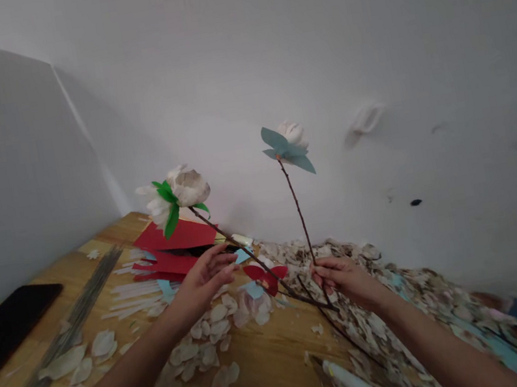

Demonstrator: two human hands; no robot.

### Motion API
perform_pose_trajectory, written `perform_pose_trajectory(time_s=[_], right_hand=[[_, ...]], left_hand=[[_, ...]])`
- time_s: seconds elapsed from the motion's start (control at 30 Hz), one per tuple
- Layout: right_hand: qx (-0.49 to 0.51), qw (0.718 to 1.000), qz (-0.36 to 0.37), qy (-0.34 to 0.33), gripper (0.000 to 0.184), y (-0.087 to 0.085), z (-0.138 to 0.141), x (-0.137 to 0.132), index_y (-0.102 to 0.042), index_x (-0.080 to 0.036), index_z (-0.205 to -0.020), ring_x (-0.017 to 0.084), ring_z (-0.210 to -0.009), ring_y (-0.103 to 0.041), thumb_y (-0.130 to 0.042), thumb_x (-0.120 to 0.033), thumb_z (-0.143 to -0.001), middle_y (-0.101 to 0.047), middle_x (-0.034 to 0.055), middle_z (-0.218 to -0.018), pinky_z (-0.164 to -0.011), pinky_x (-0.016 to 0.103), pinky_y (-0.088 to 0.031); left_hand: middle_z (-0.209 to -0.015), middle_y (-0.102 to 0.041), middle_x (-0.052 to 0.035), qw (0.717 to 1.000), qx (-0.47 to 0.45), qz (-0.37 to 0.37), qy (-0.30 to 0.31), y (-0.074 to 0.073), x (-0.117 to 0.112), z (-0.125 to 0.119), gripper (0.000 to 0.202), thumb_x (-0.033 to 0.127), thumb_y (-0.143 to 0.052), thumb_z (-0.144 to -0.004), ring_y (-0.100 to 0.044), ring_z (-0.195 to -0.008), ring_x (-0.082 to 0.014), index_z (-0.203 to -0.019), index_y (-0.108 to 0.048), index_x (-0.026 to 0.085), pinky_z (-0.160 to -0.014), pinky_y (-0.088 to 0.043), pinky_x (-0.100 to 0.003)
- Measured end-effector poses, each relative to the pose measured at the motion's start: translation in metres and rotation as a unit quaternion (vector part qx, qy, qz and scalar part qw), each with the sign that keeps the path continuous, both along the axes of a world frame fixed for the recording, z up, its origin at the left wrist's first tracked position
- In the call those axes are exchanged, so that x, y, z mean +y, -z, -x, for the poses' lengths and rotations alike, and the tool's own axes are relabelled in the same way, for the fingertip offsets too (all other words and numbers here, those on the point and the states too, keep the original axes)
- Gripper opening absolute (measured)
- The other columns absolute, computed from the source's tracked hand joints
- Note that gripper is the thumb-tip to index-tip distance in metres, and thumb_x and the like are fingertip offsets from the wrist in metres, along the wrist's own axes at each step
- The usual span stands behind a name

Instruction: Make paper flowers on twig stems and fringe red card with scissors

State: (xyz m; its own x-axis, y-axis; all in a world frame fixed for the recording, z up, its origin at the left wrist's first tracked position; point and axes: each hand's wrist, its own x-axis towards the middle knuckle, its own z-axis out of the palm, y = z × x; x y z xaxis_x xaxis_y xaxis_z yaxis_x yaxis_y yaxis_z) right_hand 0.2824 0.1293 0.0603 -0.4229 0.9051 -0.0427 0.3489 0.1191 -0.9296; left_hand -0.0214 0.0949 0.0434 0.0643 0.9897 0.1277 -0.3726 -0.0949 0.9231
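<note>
My right hand pinches a thin brown twig that stands upright. At its top is a white flower with blue-grey leaves. A second, slanting brown twig meets the first just below my right hand; whether they are one forked branch I cannot tell. It carries white flowers with green leaves. My left hand is beside this slanting twig, fingers stretched out and holding nothing. Beneath the twigs lies a flower with red petals and pale ones below.
Loose whitish petals lie on the wooden table, and a large pile of dried petals lines the wall. Red paper, pale sticks, thin wires, a black phone-like slab and a white glue gun are around.
</note>
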Motion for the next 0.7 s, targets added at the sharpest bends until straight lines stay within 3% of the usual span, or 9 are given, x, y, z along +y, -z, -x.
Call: perform_pose_trajectory(time_s=[0.27, 0.43, 0.57, 0.7], right_hand=[[0.051, 0.998, 0.021, 0.018, 0.026, -0.003, 0.004, -0.005, -0.057, -0.015, -0.076, 0.007, -0.049, -0.047, -0.058, -0.039, -0.086, -0.053, -0.0056, -0.064, -0.048, 0.021, -0.041], [0.077, 0.995, 0.060, 0.027, 0.036, -0.011, 0.002, -0.022, -0.061, -0.016, -0.071, 0.005, -0.040, -0.038, -0.070, -0.051, -0.070, -0.050, -0.0060, -0.055, -0.040, 0.019, -0.032], [0.097, 0.991, 0.086, 0.031, 0.037, -0.019, -0.001, -0.033, -0.064, -0.017, -0.069, 0.004, -0.036, -0.030, -0.072, -0.053, -0.066, -0.046, -0.0062, -0.049, -0.034, 0.018, -0.025], [0.108, 0.989, 0.093, 0.025, 0.035, -0.027, -0.003, -0.037, -0.064, -0.018, -0.069, 0.003, -0.034, -0.028, -0.072, -0.052, -0.066, -0.046, -0.0059, -0.049, -0.032, 0.017, -0.024]], left_hand=[[-0.091, -0.069, -0.0050, 0.999, 0.003, -0.019, -0.029, -0.029, 0.014, -0.020, 0.045, 0.039, -0.076, -0.061, -0.065, -0.090, -0.0231, -0.098, -0.062, 0.018, -0.081, -0.049, -0.034], [-0.096, -0.069, -0.0053, 0.998, 0.028, -0.008, -0.056, -0.025, -0.003, -0.013, 0.037, 0.035, -0.074, -0.064, -0.061, -0.096, -0.0249, -0.095, -0.063, 0.018, -0.084, -0.046, -0.034], [-0.091, -0.066, -0.0034, 0.992, 0.083, -0.036, -0.093, -0.018, -0.025, -0.006, 0.037, 0.029, -0.071, -0.067, -0.061, -0.092, -0.0245, -0.101, -0.059, 0.023, -0.079, -0.047, -0.033], [-0.099, -0.064, -0.0047, 0.990, 0.129, -0.038, -0.030, -0.014, -0.040, -0.006, 0.037, 0.031, -0.066, -0.073, -0.059, -0.099, -0.0264, -0.108, -0.056, 0.027, -0.081, -0.045, -0.033]])
